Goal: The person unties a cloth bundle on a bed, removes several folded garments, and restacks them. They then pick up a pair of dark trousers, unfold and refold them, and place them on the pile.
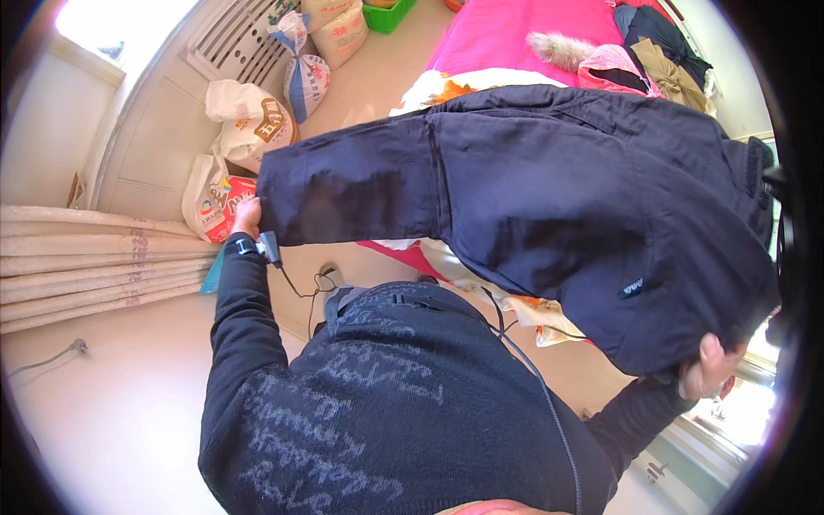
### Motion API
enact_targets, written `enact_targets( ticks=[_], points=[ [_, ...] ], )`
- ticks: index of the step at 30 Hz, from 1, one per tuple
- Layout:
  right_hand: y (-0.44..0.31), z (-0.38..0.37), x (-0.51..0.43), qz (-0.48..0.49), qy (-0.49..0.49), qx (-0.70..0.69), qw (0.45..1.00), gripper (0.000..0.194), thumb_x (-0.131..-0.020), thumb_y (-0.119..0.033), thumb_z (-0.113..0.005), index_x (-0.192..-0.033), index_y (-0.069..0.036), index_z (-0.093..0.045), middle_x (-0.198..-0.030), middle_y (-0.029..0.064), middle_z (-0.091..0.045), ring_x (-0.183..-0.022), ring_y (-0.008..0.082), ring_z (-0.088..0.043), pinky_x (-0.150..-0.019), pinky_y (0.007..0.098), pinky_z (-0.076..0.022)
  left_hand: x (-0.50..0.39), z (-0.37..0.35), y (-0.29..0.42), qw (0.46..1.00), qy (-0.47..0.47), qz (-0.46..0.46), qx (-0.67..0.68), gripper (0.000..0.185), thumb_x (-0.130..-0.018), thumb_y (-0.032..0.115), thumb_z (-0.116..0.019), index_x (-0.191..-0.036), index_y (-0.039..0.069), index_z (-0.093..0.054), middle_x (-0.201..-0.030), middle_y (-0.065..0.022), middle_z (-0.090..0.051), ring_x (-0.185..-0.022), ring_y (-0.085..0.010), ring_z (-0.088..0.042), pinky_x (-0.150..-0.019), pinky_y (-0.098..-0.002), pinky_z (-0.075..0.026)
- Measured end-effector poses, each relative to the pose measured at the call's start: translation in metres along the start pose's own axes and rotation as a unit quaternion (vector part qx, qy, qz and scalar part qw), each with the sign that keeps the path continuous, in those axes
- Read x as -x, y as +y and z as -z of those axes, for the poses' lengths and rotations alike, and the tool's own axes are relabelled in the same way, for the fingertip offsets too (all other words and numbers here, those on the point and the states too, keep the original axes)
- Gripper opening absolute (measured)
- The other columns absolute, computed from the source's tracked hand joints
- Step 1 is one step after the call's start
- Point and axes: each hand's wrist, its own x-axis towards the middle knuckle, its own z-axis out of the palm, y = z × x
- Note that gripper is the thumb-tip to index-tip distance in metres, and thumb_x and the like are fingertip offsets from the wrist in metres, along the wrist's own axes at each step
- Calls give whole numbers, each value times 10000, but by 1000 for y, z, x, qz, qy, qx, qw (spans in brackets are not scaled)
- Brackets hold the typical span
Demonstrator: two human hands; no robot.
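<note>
A dark navy jacket (pixel 541 193) is held up and stretched sideways in front of me, above the edge of a bed. My left hand (pixel 246 217) grips the cuff end of its long sleeve at the left. At the lower right, my right hand (pixel 711 368) holds the jacket's lower right part, its thumb showing and its other fingers partly hidden by the cloth. A small tag with writing is on the jacket front. On my left wrist sits a band with a small grey device and a cable.
The bed has a pink cover (pixel 496 32), with a fur-trimmed pink garment (pixel 611 67) and bundled clothes (pixel 669 58) on it. Printed sacks (pixel 254 125) stand along the left wall, near a green crate (pixel 388 16). A pale curtain (pixel 96 264) hangs at left. Thin cables hang near my waist.
</note>
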Motion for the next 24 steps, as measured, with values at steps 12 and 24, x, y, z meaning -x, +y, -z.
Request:
enact_targets(
  ticks=[12, 24],
  points=[
    [-120, -306, 105, -140, -322, 64, 934, 630, -621, -85, -836, -1209, 17, -633, -1105, 88, -686, -1000, 209, -666, -921, 344, -515, 72, -1, -91, 980, -110, 45, 157, 758, -782, 130, -720, -1475, 5, -441, -1452, -194, -528, -1356, -312, -495, -1093, -422, -415],
    [-34, -447, 192, -221, -700, 43, 678, 308, -677, -122, -718, -971, -37, -677, -887, 158, -674, -824, 358, -663, -741, 411, -528, 162, 83, 4, 735, -581, -166, 308, 488, -728, 2, -643, -1215, 13, -677, -1207, -115, -688, -1137, -221, -635, -1022, -330, -473]
  ],
)
